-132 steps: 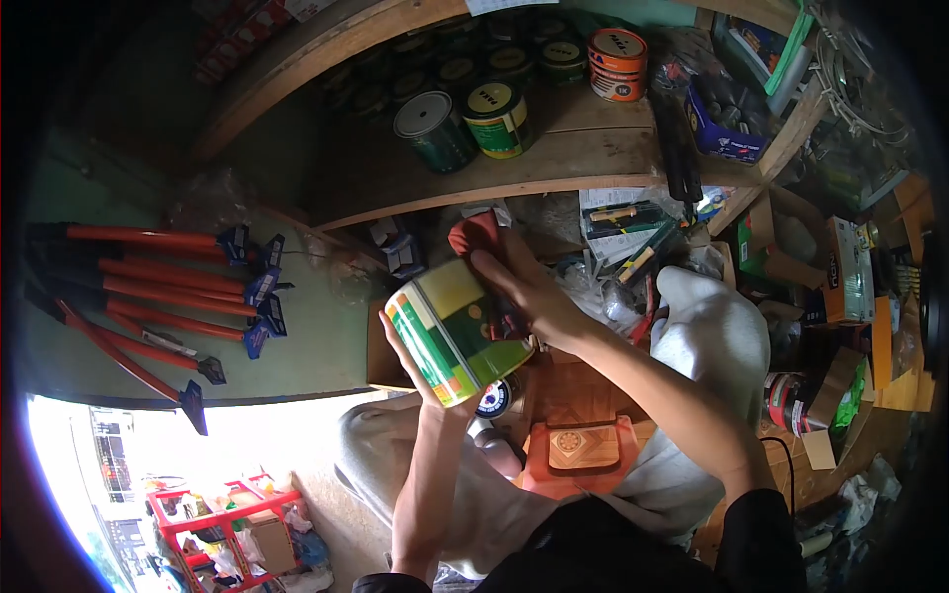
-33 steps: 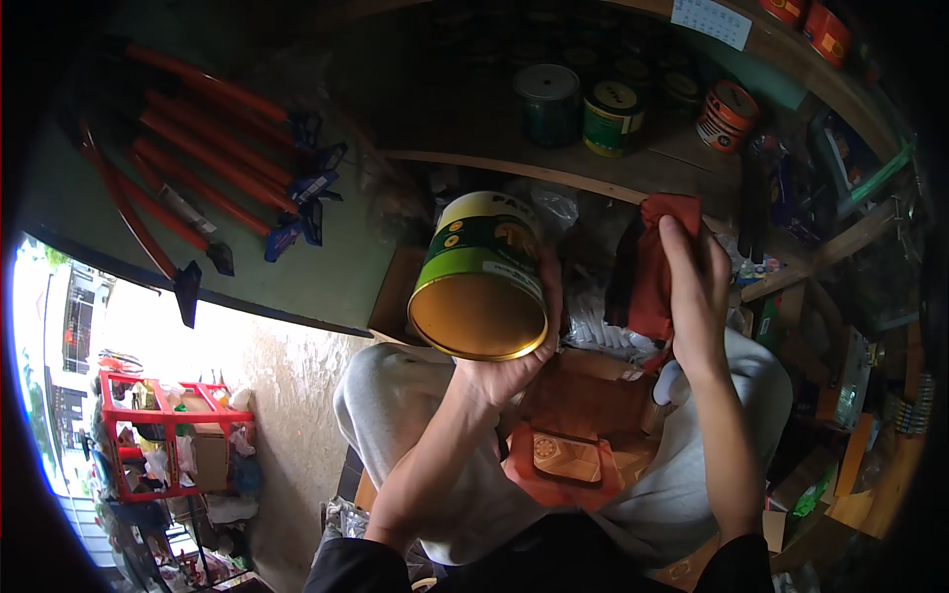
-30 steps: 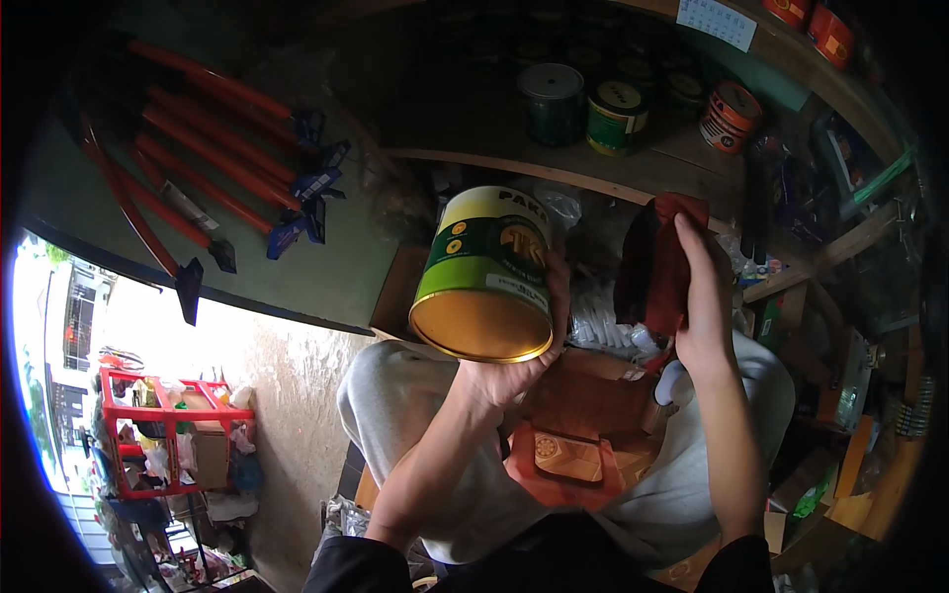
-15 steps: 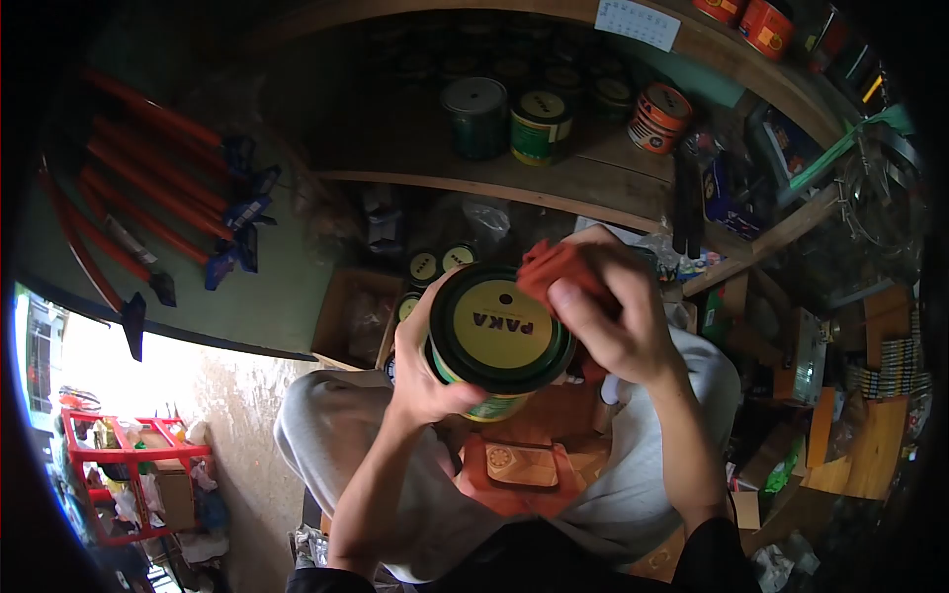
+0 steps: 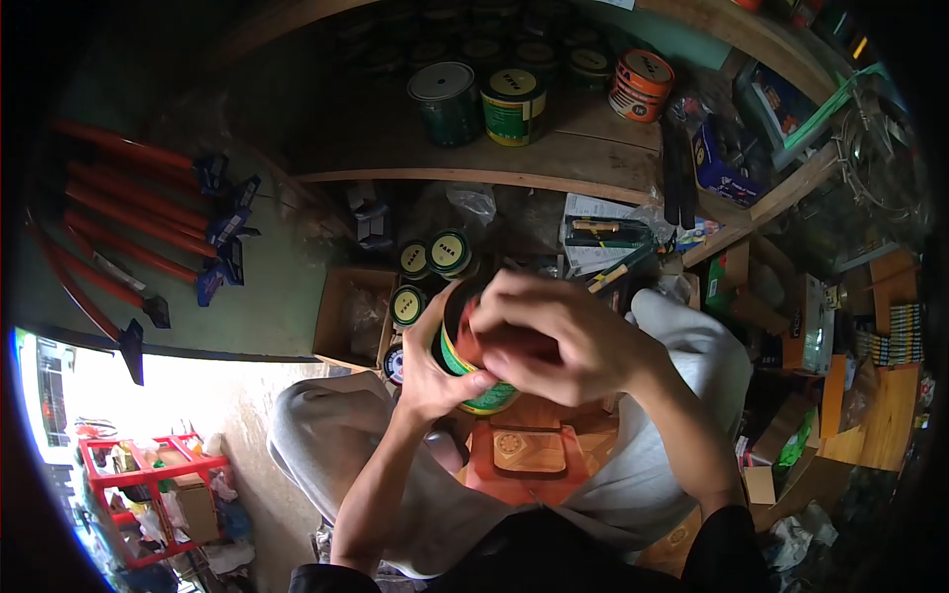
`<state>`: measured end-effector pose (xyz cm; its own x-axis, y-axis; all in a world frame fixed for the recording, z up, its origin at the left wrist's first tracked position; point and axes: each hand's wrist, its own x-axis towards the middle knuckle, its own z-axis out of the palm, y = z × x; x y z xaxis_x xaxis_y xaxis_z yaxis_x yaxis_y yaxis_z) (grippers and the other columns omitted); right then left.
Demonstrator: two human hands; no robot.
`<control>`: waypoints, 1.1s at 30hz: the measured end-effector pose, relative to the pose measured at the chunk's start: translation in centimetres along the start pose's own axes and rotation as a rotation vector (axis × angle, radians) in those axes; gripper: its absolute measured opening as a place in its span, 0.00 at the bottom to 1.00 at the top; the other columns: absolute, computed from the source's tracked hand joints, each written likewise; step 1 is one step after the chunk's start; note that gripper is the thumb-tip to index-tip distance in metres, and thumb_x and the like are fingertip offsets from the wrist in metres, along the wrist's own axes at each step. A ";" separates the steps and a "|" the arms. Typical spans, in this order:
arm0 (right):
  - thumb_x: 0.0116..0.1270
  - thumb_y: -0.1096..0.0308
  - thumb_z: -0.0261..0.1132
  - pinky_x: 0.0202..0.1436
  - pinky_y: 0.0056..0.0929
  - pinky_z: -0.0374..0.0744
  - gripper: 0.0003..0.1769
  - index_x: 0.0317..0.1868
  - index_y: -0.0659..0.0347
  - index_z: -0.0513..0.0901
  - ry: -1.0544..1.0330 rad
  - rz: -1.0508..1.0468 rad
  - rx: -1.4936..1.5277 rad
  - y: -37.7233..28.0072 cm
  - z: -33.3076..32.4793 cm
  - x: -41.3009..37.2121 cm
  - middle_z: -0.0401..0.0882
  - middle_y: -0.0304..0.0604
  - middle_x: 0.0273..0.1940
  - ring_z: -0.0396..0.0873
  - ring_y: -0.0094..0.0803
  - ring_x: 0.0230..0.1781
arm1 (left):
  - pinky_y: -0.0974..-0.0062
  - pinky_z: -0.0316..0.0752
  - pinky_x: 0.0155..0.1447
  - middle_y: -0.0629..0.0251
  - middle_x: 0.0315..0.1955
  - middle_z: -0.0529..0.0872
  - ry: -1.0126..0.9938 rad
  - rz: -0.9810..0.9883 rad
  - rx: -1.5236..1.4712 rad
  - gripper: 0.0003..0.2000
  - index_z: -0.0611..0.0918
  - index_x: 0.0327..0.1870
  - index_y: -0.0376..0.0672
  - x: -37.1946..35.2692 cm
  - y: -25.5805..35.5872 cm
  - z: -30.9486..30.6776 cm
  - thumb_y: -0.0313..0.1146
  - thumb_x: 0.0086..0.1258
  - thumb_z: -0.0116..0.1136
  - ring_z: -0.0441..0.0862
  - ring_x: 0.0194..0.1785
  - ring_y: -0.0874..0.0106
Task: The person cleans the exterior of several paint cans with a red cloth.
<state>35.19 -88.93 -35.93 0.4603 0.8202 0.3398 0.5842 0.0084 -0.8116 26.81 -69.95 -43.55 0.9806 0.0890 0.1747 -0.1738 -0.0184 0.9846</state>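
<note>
My left hand (image 5: 427, 378) is wrapped round the side of a green and yellow can (image 5: 491, 397), holding it up over my lap and slightly tilted. In my right hand (image 5: 578, 341) is a bunched red cloth (image 5: 481, 346), pressed onto the can's dark-rimmed top. That hand and the cloth cover most of the lid. Just beyond the can stand smaller cans with pale yellow lids, among them a green can (image 5: 450, 253) and another (image 5: 405, 305) beside a cardboard box (image 5: 339, 314).
On the wooden shelf (image 5: 583, 150) ahead are a green can (image 5: 513, 109), a grey-topped can (image 5: 442, 99) and an orange can (image 5: 642, 87). Orange-handled tools (image 5: 148, 222) are at the left. A red plastic item (image 5: 519, 479) lies between my legs. Boxes (image 5: 751, 282) crowd the right.
My right hand has moved left with the red cloth, from the lid's right edge across its top, hiding the printed label. The view has shifted slightly.
</note>
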 end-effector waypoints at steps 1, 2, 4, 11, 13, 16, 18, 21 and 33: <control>0.65 0.66 0.65 0.43 0.39 0.78 0.10 0.45 0.60 0.82 -0.028 -0.032 0.035 -0.1 -0.5 -0.3 0.78 0.45 0.41 0.81 0.43 0.38 | 0.65 0.71 0.69 0.50 0.59 0.80 -0.006 0.021 0.041 0.58 0.70 0.68 0.23 0.0 0.2 -0.2 0.64 0.43 0.80 0.79 0.63 0.64; 0.64 0.68 0.65 0.41 0.36 0.77 0.10 0.44 0.61 0.82 -0.056 -0.065 0.067 0.1 -1.1 -0.5 0.78 0.45 0.39 0.80 0.42 0.37 | 0.65 0.71 0.69 0.50 0.59 0.80 -0.013 0.046 0.082 0.58 0.70 0.68 0.23 0.2 0.4 -0.4 0.63 0.43 0.80 0.79 0.63 0.64; 0.64 0.69 0.64 0.40 0.36 0.78 0.09 0.44 0.61 0.82 0.024 0.122 -0.150 0.8 -1.8 -0.9 0.78 0.44 0.38 0.81 0.41 0.35 | 0.65 0.72 0.69 0.50 0.59 0.81 -0.021 0.047 0.050 0.58 0.70 0.68 0.23 0.0 0.6 -0.5 0.63 0.43 0.81 0.80 0.62 0.64; 0.57 0.70 0.64 0.44 0.38 0.79 0.12 0.42 0.65 0.83 0.008 -0.084 0.060 0.5 0.0 0.0 0.81 0.47 0.39 0.82 0.43 0.38 | 0.65 0.76 0.67 0.46 0.57 0.84 -0.092 0.001 0.144 0.55 0.71 0.68 0.26 -1.1 -0.8 0.9 0.57 0.42 0.82 0.84 0.60 0.62; 0.52 0.71 0.64 0.40 0.37 0.79 0.11 0.37 0.65 0.84 -0.014 -0.158 0.123 0.0 0.1 -0.6 0.81 0.46 0.34 0.82 0.41 0.34 | 0.65 0.76 0.66 0.48 0.56 0.84 -0.075 0.169 0.298 0.53 0.71 0.68 0.26 -0.6 -0.7 0.2 0.54 0.44 0.81 0.84 0.59 0.64; 0.54 0.65 0.62 0.35 0.38 0.79 0.11 0.35 0.61 0.85 -0.046 -0.035 0.103 0.7 -1.3 -1.6 0.80 0.44 0.31 0.81 0.42 0.30 | 0.64 0.74 0.68 0.48 0.59 0.82 -0.029 0.110 0.233 0.56 0.71 0.68 0.25 -0.6 -0.1 0.3 0.59 0.41 0.83 0.81 0.62 0.65; 0.54 0.66 0.62 0.33 0.37 0.79 0.10 0.33 0.63 0.85 0.021 0.019 0.122 1.1 -1.9 -2.1 0.80 0.45 0.29 0.82 0.40 0.28 | 0.65 0.74 0.67 0.49 0.59 0.82 -0.035 0.083 0.124 0.57 0.71 0.68 0.24 -0.5 -0.3 0.1 0.61 0.42 0.83 0.81 0.61 0.63; 0.61 0.69 0.64 0.34 0.34 0.78 0.08 0.37 0.64 0.83 0.204 0.082 -0.240 2.9 -1.8 -1.4 0.79 0.45 0.32 0.81 0.40 0.28 | 0.66 0.74 0.68 0.50 0.57 0.83 -0.086 0.068 0.088 0.57 0.71 0.69 0.24 -0.8 0.4 0.6 0.61 0.43 0.83 0.81 0.60 0.64; 0.63 0.51 0.75 0.31 0.31 0.75 0.22 0.40 0.62 0.81 0.150 0.404 -0.018 3.1 -3.2 -3.5 0.79 0.38 0.24 0.75 0.23 0.24 | 0.64 0.72 0.68 0.49 0.54 0.84 0.102 -0.003 -0.032 0.56 0.71 0.67 0.22 0.3 1.2 -0.8 0.58 0.43 0.83 0.81 0.61 0.62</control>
<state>37.53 -93.61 -38.14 0.7458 0.6632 0.0627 0.3481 -0.3077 -0.8856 26.86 -69.13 -42.33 0.9669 0.1902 0.1699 -0.1756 0.0137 0.9844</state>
